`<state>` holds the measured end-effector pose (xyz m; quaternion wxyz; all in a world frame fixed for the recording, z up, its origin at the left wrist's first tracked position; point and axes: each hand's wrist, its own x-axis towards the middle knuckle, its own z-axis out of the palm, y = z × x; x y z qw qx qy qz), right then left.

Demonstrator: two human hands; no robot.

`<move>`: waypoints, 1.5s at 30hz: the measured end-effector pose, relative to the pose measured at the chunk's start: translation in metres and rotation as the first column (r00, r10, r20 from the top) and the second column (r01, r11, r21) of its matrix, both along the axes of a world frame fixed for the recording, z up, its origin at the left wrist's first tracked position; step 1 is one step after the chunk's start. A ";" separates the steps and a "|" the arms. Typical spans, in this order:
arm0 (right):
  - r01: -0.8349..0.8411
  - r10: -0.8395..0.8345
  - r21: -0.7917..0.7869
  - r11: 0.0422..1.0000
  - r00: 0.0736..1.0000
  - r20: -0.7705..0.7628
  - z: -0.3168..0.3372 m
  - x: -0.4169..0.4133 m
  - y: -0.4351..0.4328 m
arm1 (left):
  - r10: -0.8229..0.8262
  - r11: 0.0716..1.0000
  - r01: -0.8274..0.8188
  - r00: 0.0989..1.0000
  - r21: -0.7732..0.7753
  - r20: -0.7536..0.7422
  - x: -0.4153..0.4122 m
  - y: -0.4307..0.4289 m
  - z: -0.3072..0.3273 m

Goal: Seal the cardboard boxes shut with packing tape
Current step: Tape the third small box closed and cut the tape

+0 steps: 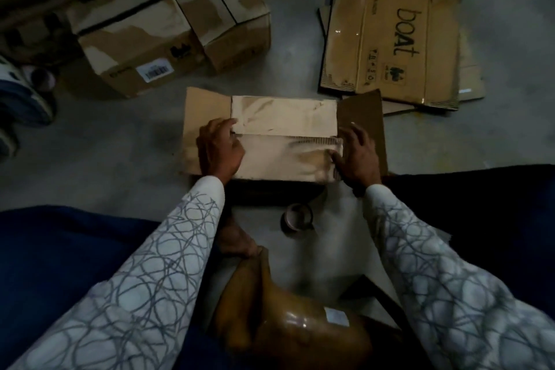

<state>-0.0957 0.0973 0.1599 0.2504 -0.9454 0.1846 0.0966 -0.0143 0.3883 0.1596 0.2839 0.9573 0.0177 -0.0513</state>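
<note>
closed box (168, 48) 10 o'clock: barcode label (155, 70), unreadable | left hand (220, 149): grip curled at flap seam (285, 136), hold unclear | cardboard box (285, 116): centre, on floor (120, 144) | right hand (357, 153): grip released, pressing box's right end | flat carton (393, 39) 1 o'clock: "boAt"

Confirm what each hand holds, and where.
Nothing clearly gripped. The right hand presses the cardboard box flaps at the seam's right end; left hand sits at the left end, fingers curled, grip unclear. The tape roll lies unheld.

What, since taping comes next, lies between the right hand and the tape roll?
Nothing visible. The tape roll lies on bare floor just this side of the box, and the right hand rests on the box's top.
</note>
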 end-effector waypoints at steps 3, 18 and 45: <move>0.221 -0.219 -0.137 0.966 0.975 0.030 0.015 -0.020 0.008 | 0.283 0.953 -0.276 0.958 0.124 -0.044 -0.027 0.017 0.005; 0.294 -0.293 -0.006 0.956 0.953 0.075 0.011 -0.051 0.015 | 0.391 0.920 -0.388 0.912 0.047 -0.120 -0.061 0.013 0.020; 0.195 -0.184 -0.152 0.969 0.979 0.086 -0.006 -0.024 0.061 | -0.368 0.883 0.460 0.560 -0.091 -0.742 0.051 -0.093 -0.031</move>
